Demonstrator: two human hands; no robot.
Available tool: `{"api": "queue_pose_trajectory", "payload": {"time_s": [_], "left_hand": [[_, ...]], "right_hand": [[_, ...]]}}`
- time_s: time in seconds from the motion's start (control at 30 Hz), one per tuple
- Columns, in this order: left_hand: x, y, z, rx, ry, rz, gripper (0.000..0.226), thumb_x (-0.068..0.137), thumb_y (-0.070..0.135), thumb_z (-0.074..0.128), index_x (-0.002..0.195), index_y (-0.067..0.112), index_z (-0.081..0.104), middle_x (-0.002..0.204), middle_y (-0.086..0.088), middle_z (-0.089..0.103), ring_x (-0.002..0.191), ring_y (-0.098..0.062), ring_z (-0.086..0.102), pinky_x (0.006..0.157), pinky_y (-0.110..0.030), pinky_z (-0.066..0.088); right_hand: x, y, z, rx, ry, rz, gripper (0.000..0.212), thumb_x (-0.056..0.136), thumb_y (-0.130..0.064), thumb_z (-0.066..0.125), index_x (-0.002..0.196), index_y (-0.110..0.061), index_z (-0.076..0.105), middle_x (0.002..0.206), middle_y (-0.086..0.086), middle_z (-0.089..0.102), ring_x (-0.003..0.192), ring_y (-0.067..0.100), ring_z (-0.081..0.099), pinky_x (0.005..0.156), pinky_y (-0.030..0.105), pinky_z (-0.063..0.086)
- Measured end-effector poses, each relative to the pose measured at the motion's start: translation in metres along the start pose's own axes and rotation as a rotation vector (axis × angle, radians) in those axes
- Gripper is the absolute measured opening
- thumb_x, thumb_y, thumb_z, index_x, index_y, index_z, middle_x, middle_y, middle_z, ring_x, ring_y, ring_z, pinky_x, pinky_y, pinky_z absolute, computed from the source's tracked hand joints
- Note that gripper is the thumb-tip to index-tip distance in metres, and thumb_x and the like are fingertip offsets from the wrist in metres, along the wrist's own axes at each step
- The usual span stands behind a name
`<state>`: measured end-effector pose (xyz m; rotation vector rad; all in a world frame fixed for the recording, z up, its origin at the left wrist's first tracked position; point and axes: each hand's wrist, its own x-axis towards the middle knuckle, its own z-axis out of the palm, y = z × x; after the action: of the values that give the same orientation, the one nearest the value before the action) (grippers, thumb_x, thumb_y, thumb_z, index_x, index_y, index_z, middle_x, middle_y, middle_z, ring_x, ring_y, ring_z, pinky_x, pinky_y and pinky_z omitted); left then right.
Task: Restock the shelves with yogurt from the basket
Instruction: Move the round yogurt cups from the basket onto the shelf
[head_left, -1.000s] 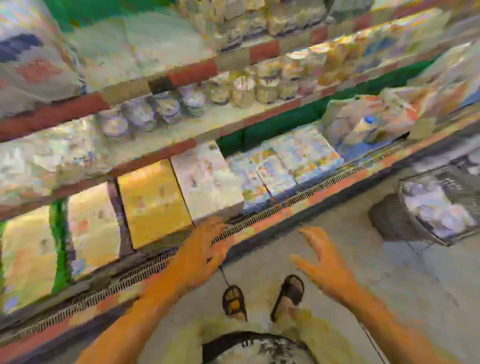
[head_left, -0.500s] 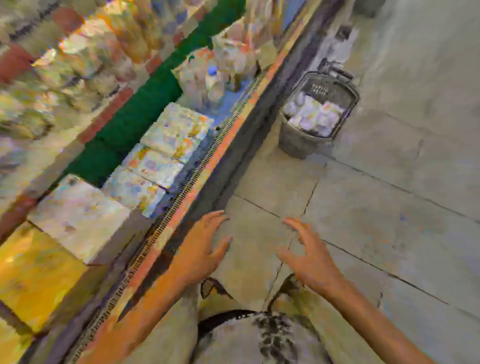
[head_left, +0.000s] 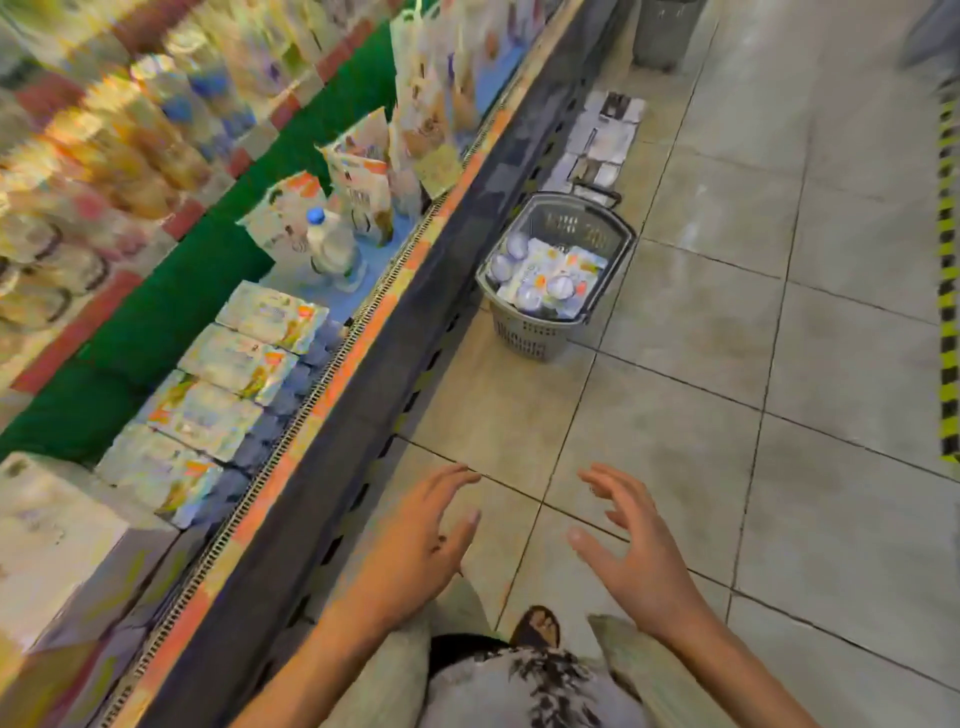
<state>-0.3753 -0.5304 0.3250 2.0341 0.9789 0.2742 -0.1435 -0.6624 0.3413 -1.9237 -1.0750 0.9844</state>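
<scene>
A grey plastic basket (head_left: 597, 296) stands on the floor against the base of the chiller, ahead of me. White yogurt packs and cups (head_left: 545, 278) fill it. My left hand (head_left: 423, 545) and my right hand (head_left: 631, 551) hover over the floor tiles low in the view, both empty with fingers spread. The basket lies well beyond both hands. The lowest shelf (head_left: 363, 312) on the left holds flat white packs (head_left: 228, 389) near its front edge.
The chiller's dark base and grille edge (head_left: 332, 415) run diagonally from lower left to upper right. Cartons and a bottle (head_left: 332, 244) stand on the lowest shelf. Another grey bin (head_left: 665, 31) stands further down the aisle. Yellow-black tape (head_left: 948, 260) marks the floor at right.
The view has swung away from the shelves toward the aisle floor, bringing the basket nearer the middle. Both hands stay empty and spread, held in front of me.
</scene>
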Motion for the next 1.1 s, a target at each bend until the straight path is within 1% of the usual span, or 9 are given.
{"api": "queue_pose_trajectory", "payload": {"time_s": [0.07,0.17,0.33,0.47,0.67,0.77,0.87,0.93,1.1], "left_hand": [[0.026,0.003,0.003,0.004,0.003,-0.002,0.036,0.102,0.034,0.056,0.138,0.032,0.052,0.148,0.011,0.044,0.138,0.004,0.038,0.101,0.001,0.028],[0.078,0.004,0.002,0.052,0.005,0.039,0.038,0.103,0.04,0.053,0.141,0.032,0.051,0.147,0.017,0.042,0.139,0.009,0.033,0.112,-0.008,0.025],[0.189,0.008,-0.008,0.05,-0.035,0.094,0.037,0.103,0.038,0.052,0.141,0.034,0.049,0.147,0.017,0.041,0.139,0.008,0.034,0.108,-0.009,0.03],[0.281,0.014,-0.024,0.062,-0.066,0.18,0.036,0.103,0.034,0.055,0.138,0.031,0.051,0.144,0.015,0.044,0.134,0.017,0.032,0.108,-0.003,0.021],[0.39,0.013,-0.042,0.106,-0.112,0.248,0.038,0.102,0.035,0.055,0.139,0.026,0.052,0.144,0.01,0.048,0.137,-0.001,0.041,0.114,-0.011,0.025],[0.43,0.01,-0.046,0.118,-0.131,0.249,0.039,0.102,0.038,0.053,0.139,0.028,0.051,0.144,0.01,0.048,0.138,-0.003,0.041,0.116,-0.02,0.03],[0.467,0.005,-0.045,0.12,-0.116,0.208,0.044,0.101,0.042,0.049,0.141,0.023,0.053,0.145,0.005,0.05,0.139,-0.006,0.042,0.117,-0.019,0.028],[0.493,0.0,-0.041,0.14,-0.087,0.167,0.047,0.1,0.044,0.048,0.141,0.021,0.053,0.145,0.003,0.052,0.138,-0.009,0.044,0.118,-0.022,0.03],[0.552,-0.011,-0.024,0.178,-0.022,0.021,0.049,0.1,0.047,0.049,0.143,0.023,0.052,0.147,0.005,0.051,0.14,-0.008,0.043,0.118,-0.027,0.032]], "right_hand": [[0.022,0.002,-0.016,0.007,0.016,-0.008,0.053,0.087,-0.034,0.071,0.134,-0.044,0.049,0.142,-0.026,0.039,0.132,0.0,0.043,0.111,0.04,0.042],[0.061,0.004,-0.037,0.005,0.043,0.0,0.054,0.088,-0.029,0.072,0.134,-0.044,0.048,0.139,-0.028,0.039,0.131,-0.002,0.043,0.111,0.036,0.041],[0.13,0.003,-0.067,0.004,0.112,0.039,0.054,0.086,-0.03,0.073,0.133,-0.044,0.05,0.139,-0.027,0.04,0.131,0.0,0.044,0.11,0.034,0.041],[0.184,-0.005,-0.085,0.035,0.186,0.096,0.054,0.086,-0.026,0.074,0.132,-0.043,0.051,0.138,-0.028,0.041,0.127,-0.002,0.046,0.108,0.033,0.042],[0.273,-0.01,-0.107,0.038,0.238,0.101,0.057,0.082,-0.017,0.078,0.126,-0.044,0.052,0.128,-0.038,0.041,0.124,-0.001,0.05,0.104,0.032,0.044],[0.325,-0.013,-0.123,0.027,0.216,0.055,0.053,0.08,-0.026,0.075,0.127,-0.041,0.054,0.131,-0.03,0.044,0.126,0.003,0.05,0.106,0.037,0.045],[0.385,-0.009,-0.138,0.033,0.191,0.062,0.051,0.079,-0.026,0.074,0.126,-0.036,0.057,0.131,-0.02,0.048,0.126,0.001,0.05,0.107,0.041,0.045],[0.428,-0.006,-0.15,0.031,0.149,0.055,0.05,0.077,-0.036,0.073,0.125,-0.038,0.057,0.132,-0.017,0.05,0.125,0.002,0.05,0.107,0.04,0.045],[0.529,0.008,-0.18,-0.041,0.004,-0.017,0.048,0.073,-0.048,0.065,0.12,-0.045,0.054,0.128,-0.025,0.048,0.123,0.001,0.05,0.105,0.031,0.043]]}}
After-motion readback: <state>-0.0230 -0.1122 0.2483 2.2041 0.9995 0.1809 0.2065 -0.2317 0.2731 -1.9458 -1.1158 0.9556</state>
